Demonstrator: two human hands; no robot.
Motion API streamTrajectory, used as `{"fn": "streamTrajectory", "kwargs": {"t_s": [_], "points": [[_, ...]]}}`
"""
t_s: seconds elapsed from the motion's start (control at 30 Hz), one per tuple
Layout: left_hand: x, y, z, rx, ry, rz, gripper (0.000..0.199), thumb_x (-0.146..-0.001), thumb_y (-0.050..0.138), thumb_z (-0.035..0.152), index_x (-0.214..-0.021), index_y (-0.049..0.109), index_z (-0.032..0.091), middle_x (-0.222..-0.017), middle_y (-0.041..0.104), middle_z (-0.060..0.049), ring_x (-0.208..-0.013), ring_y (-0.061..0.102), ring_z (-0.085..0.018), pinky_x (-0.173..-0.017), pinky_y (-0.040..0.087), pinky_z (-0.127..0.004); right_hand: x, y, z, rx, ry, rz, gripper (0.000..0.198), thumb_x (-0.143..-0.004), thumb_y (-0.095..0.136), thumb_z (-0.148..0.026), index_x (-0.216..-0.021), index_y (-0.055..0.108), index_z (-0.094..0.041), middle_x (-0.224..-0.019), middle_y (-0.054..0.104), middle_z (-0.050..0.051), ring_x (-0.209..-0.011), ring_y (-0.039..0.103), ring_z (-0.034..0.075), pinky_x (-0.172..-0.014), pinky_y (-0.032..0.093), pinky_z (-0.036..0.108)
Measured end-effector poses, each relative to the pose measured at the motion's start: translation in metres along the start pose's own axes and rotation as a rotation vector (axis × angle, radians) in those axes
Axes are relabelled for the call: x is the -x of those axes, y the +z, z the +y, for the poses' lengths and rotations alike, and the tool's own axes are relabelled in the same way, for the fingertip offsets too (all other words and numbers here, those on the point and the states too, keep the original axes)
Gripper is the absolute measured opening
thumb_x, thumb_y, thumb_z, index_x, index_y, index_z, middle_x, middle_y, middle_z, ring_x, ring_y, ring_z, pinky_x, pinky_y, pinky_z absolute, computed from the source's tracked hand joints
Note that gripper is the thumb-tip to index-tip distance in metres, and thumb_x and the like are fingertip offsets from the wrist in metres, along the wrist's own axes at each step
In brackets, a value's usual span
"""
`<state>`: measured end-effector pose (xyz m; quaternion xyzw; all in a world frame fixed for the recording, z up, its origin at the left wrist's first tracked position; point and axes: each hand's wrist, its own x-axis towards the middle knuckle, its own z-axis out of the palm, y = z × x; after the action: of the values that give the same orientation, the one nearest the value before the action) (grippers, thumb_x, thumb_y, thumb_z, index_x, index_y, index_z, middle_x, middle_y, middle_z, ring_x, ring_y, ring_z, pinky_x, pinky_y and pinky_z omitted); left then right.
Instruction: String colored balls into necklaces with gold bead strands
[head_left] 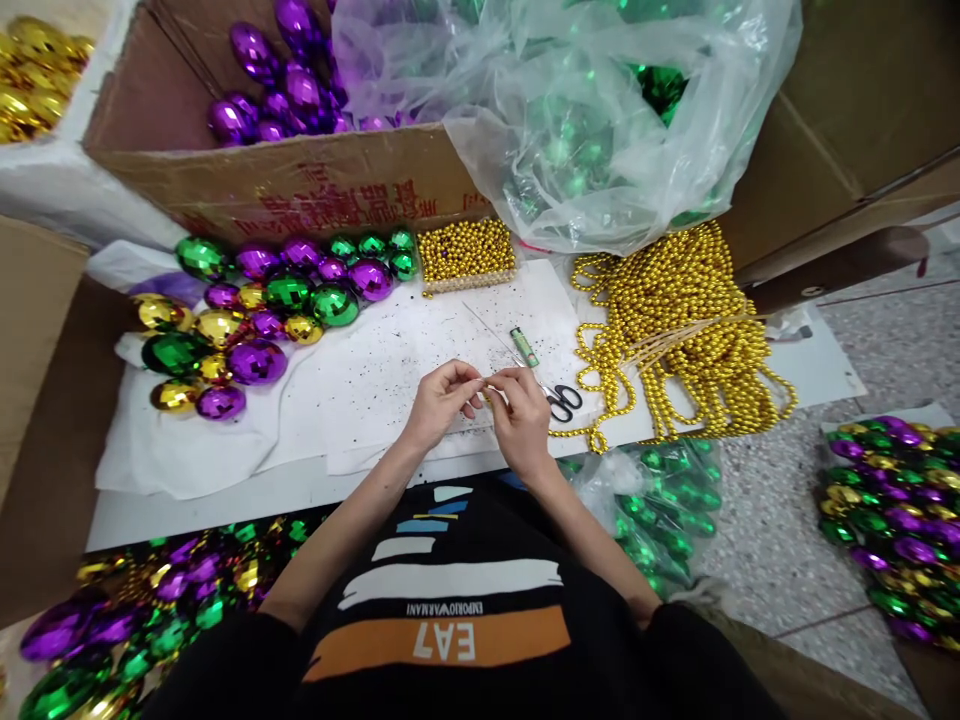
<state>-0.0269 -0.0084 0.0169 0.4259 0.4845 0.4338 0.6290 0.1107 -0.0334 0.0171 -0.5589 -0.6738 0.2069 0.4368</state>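
Note:
My left hand [442,402] and my right hand [523,415] meet fingertip to fingertip above the white sheet. Both are closed in a pinch. A bit of gold shows between the fingers, and a gold bead string [598,438] trails from beneath my right hand toward the pile of gold bead strings [679,320]. What my left fingertips pinch is too small to make out. Just beyond my right hand lie black-handled scissors [568,403], partly covered by it, and a green lighter [523,347]. A long thin needle-like rod [486,326] points away from my hands.
A tray of loose gold beads [466,252] sits against the cardboard box [300,185]. Shiny purple, green and gold ornaments [255,362] crowd the left. A clear plastic bag [600,130] hangs over the box front. Bagged green ornaments [667,510] lie below the table's right edge.

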Motion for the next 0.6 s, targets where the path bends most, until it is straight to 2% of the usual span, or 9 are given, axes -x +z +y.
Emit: {"fn": "streamTrajectory", "kwargs": {"t_s": [0.13,0.37,0.5,0.6], "points": [[0.001,0.0,0.003,-0.056,0.019,0.032,0.028,-0.074,0.073,0.041,-0.079,0.062,0.015,-0.065,0.06,0.001,-0.057,0.061,-0.01,-0.048,0.05,-0.019,0.0,0.002,0.002,0.011,-0.007,-0.006,0.016,-0.096,0.051,-0.024,-0.094,0.067,-0.023,-0.091,0.061,0.007,-0.087,0.061,0.02,-0.075,0.049,0.034],[0.004,-0.002,0.004,-0.15,0.025,0.059,0.024,-0.075,0.071,0.038,-0.079,0.066,0.014,-0.067,0.063,0.0,-0.058,0.061,-0.01,-0.049,0.05,-0.019,-0.006,-0.003,0.006,-0.071,0.034,-0.101,0.016,-0.094,0.052,-0.021,-0.083,0.064,-0.022,-0.086,0.061,0.005,-0.081,0.06,0.018,-0.072,0.047,0.031],[0.005,-0.003,0.002,-0.142,-0.008,0.007,0.024,-0.077,0.07,0.037,-0.079,0.064,0.015,-0.068,0.062,0.0,-0.061,0.062,-0.011,-0.051,0.053,-0.02,-0.008,-0.007,0.006,-0.136,0.064,-0.169,0.015,-0.089,0.054,-0.019,-0.076,0.06,-0.021,-0.08,0.059,0.003,-0.076,0.058,0.016,-0.064,0.045,0.029],[0.006,-0.004,0.001,-0.101,-0.052,-0.056,0.026,-0.078,0.07,0.039,-0.08,0.061,0.015,-0.07,0.061,0.001,-0.065,0.064,-0.012,-0.054,0.055,-0.021,-0.008,-0.009,0.004,-0.162,0.092,-0.155,0.015,-0.087,0.055,-0.017,-0.073,0.058,-0.021,-0.077,0.057,0.002,-0.073,0.056,0.015,-0.059,0.042,0.027]]}}
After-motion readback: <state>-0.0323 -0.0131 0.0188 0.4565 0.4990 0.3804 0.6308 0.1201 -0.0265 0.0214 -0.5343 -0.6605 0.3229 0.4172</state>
